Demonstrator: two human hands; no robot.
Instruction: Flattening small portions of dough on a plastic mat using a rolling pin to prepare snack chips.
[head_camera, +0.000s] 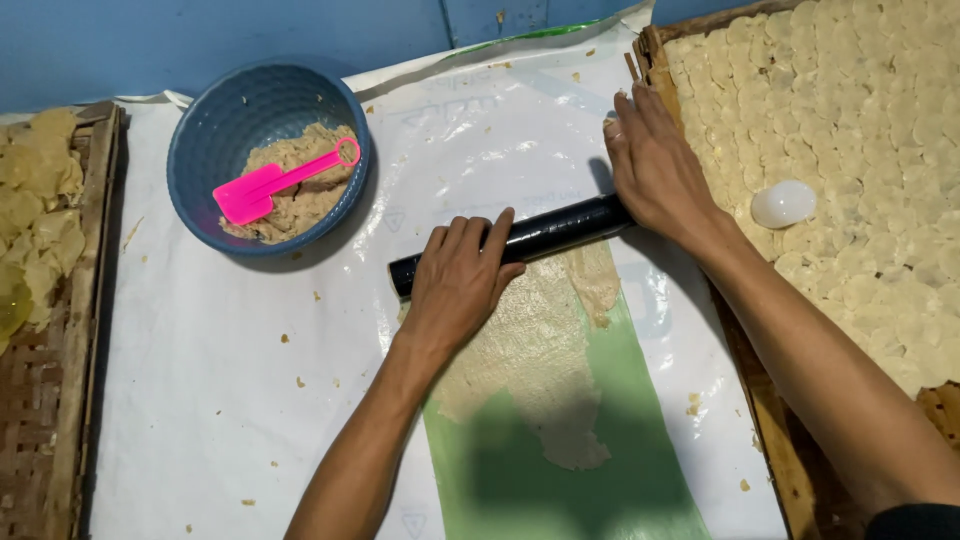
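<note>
My hands roll a black pin over thin dough on the tabletop.

From the head view, my left hand (458, 280) presses palm-down on the black rolling pin (555, 232), fingers curled over it; my right hand (655, 165) lies flat on its far end. The pin is stiff and smooth, best driven from both ends. Under it the dough sheet (535, 350) lies on a green plastic strip (610, 470), soft, sticky, easily torn I judge. A blue bowl (205, 150) with a pink spatula (270, 185) sits well apart.
</note>
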